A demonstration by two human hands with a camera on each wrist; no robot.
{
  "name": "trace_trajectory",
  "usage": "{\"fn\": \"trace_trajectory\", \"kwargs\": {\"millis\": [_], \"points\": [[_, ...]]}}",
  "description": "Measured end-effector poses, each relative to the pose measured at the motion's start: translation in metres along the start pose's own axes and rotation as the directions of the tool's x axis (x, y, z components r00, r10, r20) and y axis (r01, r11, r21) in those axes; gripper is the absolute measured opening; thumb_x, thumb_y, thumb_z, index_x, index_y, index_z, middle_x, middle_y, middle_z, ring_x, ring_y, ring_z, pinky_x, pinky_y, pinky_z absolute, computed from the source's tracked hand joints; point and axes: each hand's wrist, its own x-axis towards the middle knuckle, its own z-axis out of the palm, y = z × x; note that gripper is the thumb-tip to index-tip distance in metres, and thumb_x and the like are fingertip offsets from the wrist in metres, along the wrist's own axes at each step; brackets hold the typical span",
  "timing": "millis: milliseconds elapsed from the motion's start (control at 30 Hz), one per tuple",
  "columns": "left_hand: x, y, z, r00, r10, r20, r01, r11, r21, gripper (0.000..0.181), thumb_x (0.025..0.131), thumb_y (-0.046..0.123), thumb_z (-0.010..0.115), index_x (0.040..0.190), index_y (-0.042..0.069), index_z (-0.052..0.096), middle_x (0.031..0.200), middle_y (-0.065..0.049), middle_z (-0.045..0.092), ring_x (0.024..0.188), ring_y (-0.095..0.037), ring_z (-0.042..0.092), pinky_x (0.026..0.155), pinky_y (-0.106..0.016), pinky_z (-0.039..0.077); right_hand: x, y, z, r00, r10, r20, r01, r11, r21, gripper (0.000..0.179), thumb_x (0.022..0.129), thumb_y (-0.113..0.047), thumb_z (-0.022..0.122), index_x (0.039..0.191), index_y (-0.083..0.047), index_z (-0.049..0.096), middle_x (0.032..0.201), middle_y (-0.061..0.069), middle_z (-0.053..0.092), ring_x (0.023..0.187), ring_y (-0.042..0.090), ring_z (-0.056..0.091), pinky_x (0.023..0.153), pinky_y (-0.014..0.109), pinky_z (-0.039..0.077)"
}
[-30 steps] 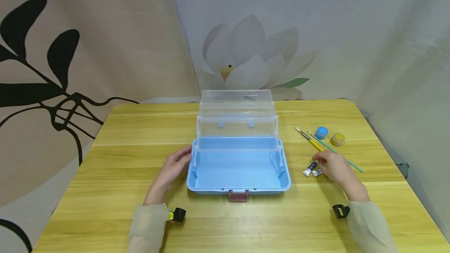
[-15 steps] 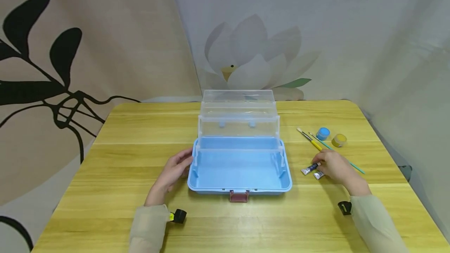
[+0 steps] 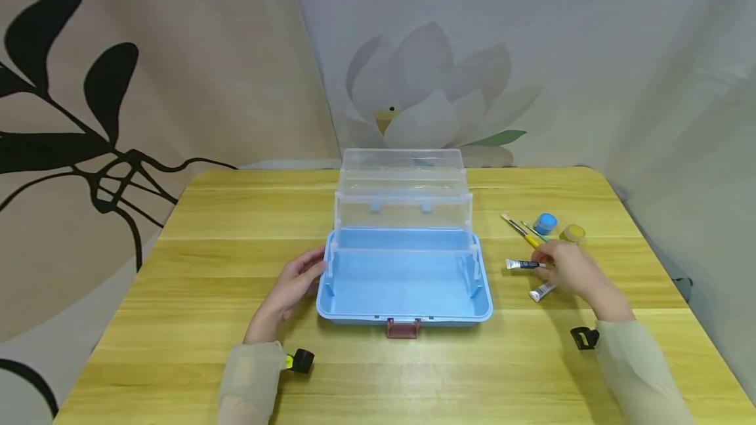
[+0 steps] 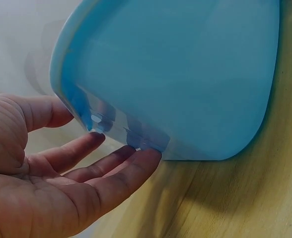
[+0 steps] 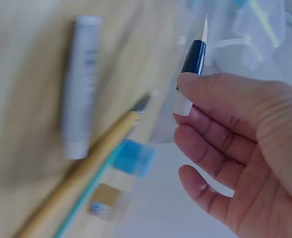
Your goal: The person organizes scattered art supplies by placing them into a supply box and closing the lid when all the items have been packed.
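My right hand [image 3: 569, 271] pinches a small dark-labelled paint tube [image 3: 522, 264] between thumb and fingers; the right wrist view shows the dark tube [image 5: 194, 55] above the table, its white cap by the fingertips. Below that hand lies a second, silvery paint tube [image 3: 541, 291], blurred in the right wrist view. My left hand [image 3: 293, 287] rests its fingers against the left side of a light blue plastic box [image 3: 404, 284] whose clear lid [image 3: 404, 179] stands raised at the back. In the left wrist view, slightly bent fingertips touch the box's outer wall [image 4: 185, 79].
A yellow paintbrush [image 3: 520, 229] and a thin teal brush [image 3: 539, 235] lie right of the box, partly behind my right hand. Beyond them stand a blue paint pot [image 3: 545, 223] and a yellow paint pot [image 3: 572, 233]. A reddish latch [image 3: 403, 328] projects from the box's front.
My right hand has taken hold of the dark paint tube and lifted it, moving slightly away from me. The silvery tube stays on the table. My left hand keeps its place at the box.
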Motion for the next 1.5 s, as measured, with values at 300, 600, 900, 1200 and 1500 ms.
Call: {"fn": "trace_trajectory", "kwargs": {"millis": [300, 600, 900, 1200, 1500], "points": [[0.001, 0.001, 0.000, 1.000, 0.002, 0.002, -0.002, 1.000, 0.009, 0.046, 0.099, 0.015, 0.046, 0.141, -0.001, 0.036, 0.139, -0.023, 0.041, 0.122, -0.034, 0.046, 0.094, -0.043, 0.047, 0.014, -0.028, -0.028, 0.995, -0.052, -0.085, 0.046, 0.997, -0.065, 0.010, 0.077, -0.004, 0.074, 0.084, -0.006, 0.067, 0.081, 0.006, 0.063, 0.075, 0.025, 0.059, 0.062, 0.044, 0.050], [-0.001, -0.001, 0.000, 1.000, 0.002, -0.003, -0.002, 1.000, 0.014, 0.045, 0.099, 0.014, 0.046, 0.140, -0.001, 0.037, 0.138, -0.022, 0.042, 0.121, -0.034, 0.046, 0.094, -0.044, 0.047, 0.036, -0.067, -0.039, 0.985, -0.127, -0.120, 0.116, 0.989, -0.092, 0.010, 0.077, -0.004, 0.074, 0.082, -0.006, 0.066, 0.077, 0.004, 0.062, 0.071, 0.023, 0.058, 0.061, 0.040, 0.050], [0.000, -0.003, 0.000, 1.000, 0.013, -0.007, -0.013, 1.000, 0.016, 0.043, 0.100, 0.014, 0.045, 0.140, -0.001, 0.038, 0.137, -0.023, 0.043, 0.120, -0.033, 0.047, 0.094, -0.045, 0.046, 0.067, -0.105, -0.036, 0.972, -0.204, -0.114, 0.196, 0.977, -0.083, 0.008, 0.078, -0.004, 0.072, 0.084, -0.007, 0.067, 0.081, 0.005, 0.065, 0.076, 0.023, 0.060, 0.065, 0.039, 0.051], [0.000, -0.001, 0.000, 1.000, 0.002, -0.020, -0.002, 1.000, 0.014, 0.043, 0.099, 0.015, 0.046, 0.139, 0.000, 0.039, 0.138, -0.022, 0.043, 0.121, -0.033, 0.047, 0.094, -0.046, 0.046, 0.095, -0.140, -0.025, 0.970, -0.233, -0.073, 0.225, 0.969, -0.101, 0.012, 0.078, -0.009, 0.075, 0.087, -0.005, 0.069, 0.083, 0.005, 0.065, 0.077, 0.020, 0.059, 0.068, 0.034, 0.053], [0.002, -0.003, -0.001, 1.000, 0.007, -0.018, -0.007, 1.000, 0.015, 0.044, 0.099, 0.016, 0.047, 0.140, 0.001, 0.038, 0.138, -0.021, 0.043, 0.121, -0.033, 0.047, 0.092, -0.045, 0.048, 0.117, -0.167, -0.006, 0.959, -0.281, -0.019, 0.279, 0.957, -0.075, 0.010, 0.079, -0.008, 0.074, 0.087, -0.005, 0.069, 0.083, 0.004, 0.066, 0.077, 0.019, 0.058, 0.071, 0.033, 0.052]]}}
